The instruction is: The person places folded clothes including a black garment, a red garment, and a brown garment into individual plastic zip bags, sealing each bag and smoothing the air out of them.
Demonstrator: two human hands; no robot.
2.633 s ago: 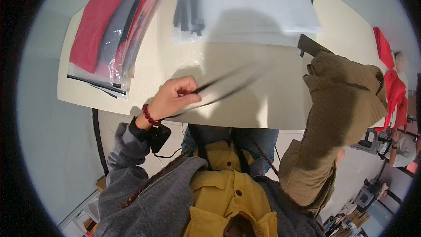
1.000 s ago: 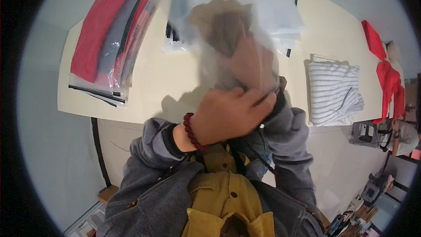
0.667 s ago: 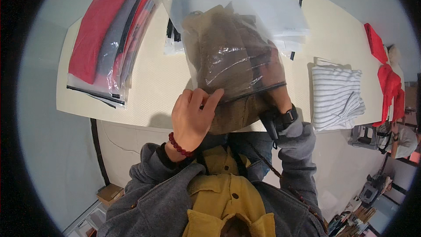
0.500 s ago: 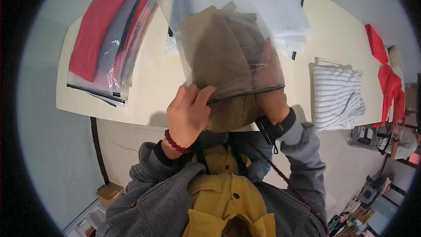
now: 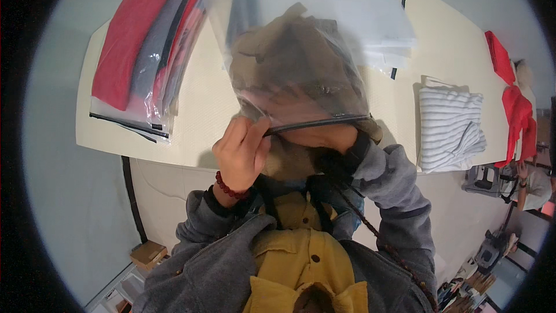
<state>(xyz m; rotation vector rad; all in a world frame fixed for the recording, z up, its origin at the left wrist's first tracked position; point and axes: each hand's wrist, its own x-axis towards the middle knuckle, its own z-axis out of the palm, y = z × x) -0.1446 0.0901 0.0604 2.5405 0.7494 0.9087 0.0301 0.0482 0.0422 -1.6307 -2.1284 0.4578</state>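
A brown folded garment [image 5: 295, 40] sits mostly inside a clear plastic zip bag [image 5: 350, 81], its lower end sticking out past the black zip edge [image 5: 318, 122]. My left hand [image 5: 238, 148], with a dark red bead bracelet at the wrist, pinches the bag's mouth at the left end of that edge. Under the zip edge my right hand [image 5: 278, 103] reaches into the bag and across to the left, lying against the garment. Plastic blurs its fingers, so their grip is unclear.
Bagged red and grey garments [image 5: 136, 40] lie stacked at the table's left. Several flat translucent zip bags [image 5: 341, 6] are at the far side. A folded striped garment [image 5: 449, 124] lies on the right, with red cloth [image 5: 515, 116] beyond it at the table's right edge.
My right hand has swung from the bag's right side leftward across its inside. The garment's upper part has shifted and bunched. My left hand keeps its hold and has moved slightly left.
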